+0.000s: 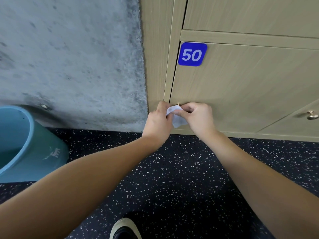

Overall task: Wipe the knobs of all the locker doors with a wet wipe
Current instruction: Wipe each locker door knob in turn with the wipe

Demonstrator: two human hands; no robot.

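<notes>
A small brass knob (178, 104) sticks out near the lower left corner of the beige locker door (241, 87) that carries a blue plate reading 50 (192, 54). Just below the knob, a white wet wipe (177, 119) is stretched between both hands. My left hand (159, 120) pinches its left edge, and my right hand (198, 118) pinches its right side with curled fingers. The wipe's top edge reaches the knob; most of the knob is hidden behind wipe and fingers. A second brass knob (311, 115) shows on the neighbouring door at the right.
A blue plastic bucket (29, 144) stands on the floor at the left against a rough grey concrete wall (69, 57). The floor (172, 178) is dark with white speckles. The tip of a shoe (125, 228) shows at the bottom edge.
</notes>
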